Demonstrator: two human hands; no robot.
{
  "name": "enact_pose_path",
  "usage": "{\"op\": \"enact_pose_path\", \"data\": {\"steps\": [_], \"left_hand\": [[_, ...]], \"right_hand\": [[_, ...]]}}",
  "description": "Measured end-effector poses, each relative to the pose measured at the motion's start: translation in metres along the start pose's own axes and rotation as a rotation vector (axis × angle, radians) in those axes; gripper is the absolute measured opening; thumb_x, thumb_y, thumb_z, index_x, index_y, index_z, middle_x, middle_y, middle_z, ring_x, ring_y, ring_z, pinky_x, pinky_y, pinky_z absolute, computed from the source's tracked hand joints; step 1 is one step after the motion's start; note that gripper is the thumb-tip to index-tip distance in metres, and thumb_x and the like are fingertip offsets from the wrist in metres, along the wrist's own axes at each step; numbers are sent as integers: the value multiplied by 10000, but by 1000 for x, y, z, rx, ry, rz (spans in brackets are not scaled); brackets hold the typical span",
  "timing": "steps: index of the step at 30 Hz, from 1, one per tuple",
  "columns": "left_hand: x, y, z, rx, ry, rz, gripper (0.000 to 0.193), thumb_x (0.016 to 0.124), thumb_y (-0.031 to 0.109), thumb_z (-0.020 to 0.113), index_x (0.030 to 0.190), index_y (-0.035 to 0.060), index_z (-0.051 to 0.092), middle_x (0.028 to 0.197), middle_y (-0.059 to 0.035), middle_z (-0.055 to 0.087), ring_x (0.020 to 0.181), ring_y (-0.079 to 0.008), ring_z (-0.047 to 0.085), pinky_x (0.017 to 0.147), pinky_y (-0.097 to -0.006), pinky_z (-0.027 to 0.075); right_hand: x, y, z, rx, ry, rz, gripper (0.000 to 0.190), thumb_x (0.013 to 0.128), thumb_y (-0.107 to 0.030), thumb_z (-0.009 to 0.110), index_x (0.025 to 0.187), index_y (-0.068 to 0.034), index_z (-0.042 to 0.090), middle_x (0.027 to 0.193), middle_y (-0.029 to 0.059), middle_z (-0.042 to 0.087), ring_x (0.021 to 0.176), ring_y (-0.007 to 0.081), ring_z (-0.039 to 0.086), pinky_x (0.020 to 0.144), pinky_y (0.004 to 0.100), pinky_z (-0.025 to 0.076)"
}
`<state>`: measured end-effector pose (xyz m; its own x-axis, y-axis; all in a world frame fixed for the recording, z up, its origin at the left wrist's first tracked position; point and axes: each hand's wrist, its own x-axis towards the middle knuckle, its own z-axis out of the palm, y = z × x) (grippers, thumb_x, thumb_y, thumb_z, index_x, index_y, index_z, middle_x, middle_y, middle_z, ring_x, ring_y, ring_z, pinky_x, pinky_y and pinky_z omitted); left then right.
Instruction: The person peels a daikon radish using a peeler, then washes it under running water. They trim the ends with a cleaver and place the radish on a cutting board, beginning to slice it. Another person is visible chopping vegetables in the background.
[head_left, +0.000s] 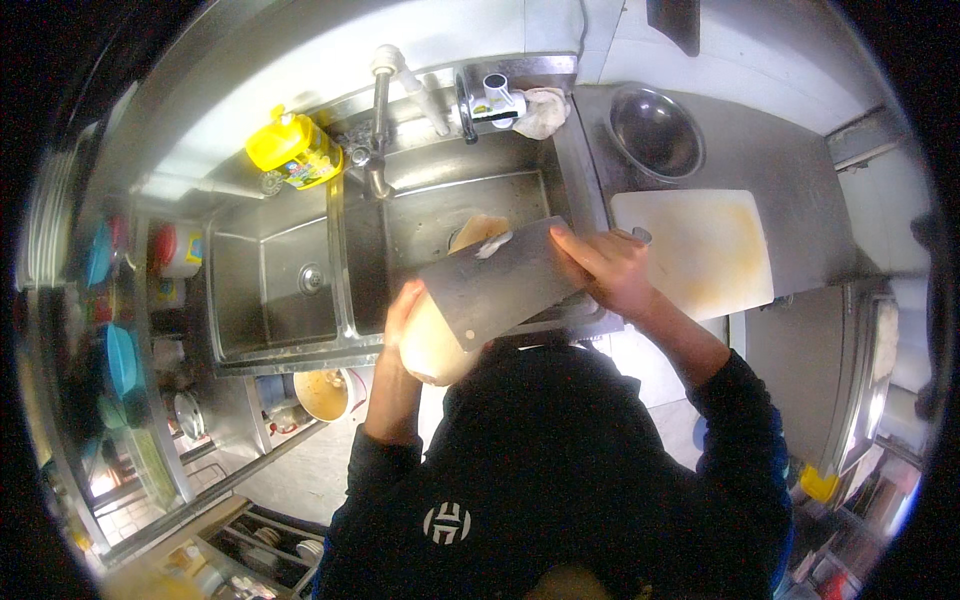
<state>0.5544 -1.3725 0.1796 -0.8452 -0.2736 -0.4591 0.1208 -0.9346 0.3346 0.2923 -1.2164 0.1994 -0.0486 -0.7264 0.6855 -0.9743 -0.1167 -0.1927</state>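
Observation:
My right hand (619, 274) grips a cleaver by its handle, the forefinger lying along the broad steel blade (510, 277). A bit of white scrap (495, 245) clings to the blade's face. My left hand (403, 311) holds a large, pale, rounded vegetable (433, 346) from its left side; its exact kind cannot be told. The blade lies across the vegetable and hides much of it. Beyond the blade shows a tan piece (478, 231), and whether it belongs to the same vegetable is unclear. Both hands are over the front of the right sink basin (465, 196).
Left of it is a second basin (296, 262). A faucet (377, 150), yellow tub (296, 150) and cloth (544, 112) stand behind. On the right counter are a steel bowl (656, 133) and a stained white cutting board (694, 251). A bucket (324, 394) sits low at left.

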Motion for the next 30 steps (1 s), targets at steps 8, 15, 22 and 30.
{"op": "enact_pose_path", "data": {"steps": [8, 15, 22, 30], "left_hand": [[13, 8, 0, 6, -152, 24, 434, 959, 347, 511, 1200, -10, 563, 1054, -151, 660, 874, -209, 670, 788, -313, 557], [22, 9, -31, 98, 39, 85, 436, 969, 306, 504, 1272, -8, 513, 1139, -156, 639, 962, -219, 655, 856, -335, 542], [13, 8, -28, 78, -106, 95, 440, 965, 315, 508, 1270, -2, 517, 1103, -160, 650, 944, -232, 659, 854, -335, 541], [-2, 6, -3, 110, 46, 89, 462, 948, 370, 513, 1216, -4, 558, 1072, -162, 659, 915, -231, 665, 824, -369, 551]], "right_hand": [[13, -46, -10, 88, -131, -283, 405, 806, -268, 608, 1205, -201, 630, 616, -48, 422, 531, 111, 472, 490, 272, 388], [16, -57, -12, 140, -139, -292, 410, 777, -220, 594, 1184, -200, 635, 612, -45, 427, 527, 103, 475, 484, 272, 382], [16, -51, -10, 98, -132, -284, 417, 777, -223, 596, 1191, -195, 637, 606, -40, 411, 524, 107, 468, 487, 277, 384], [14, -36, -10, 74, -102, -258, 421, 763, -236, 681, 1178, -172, 643, 594, -34, 431, 511, 118, 480, 479, 278, 393]]}}
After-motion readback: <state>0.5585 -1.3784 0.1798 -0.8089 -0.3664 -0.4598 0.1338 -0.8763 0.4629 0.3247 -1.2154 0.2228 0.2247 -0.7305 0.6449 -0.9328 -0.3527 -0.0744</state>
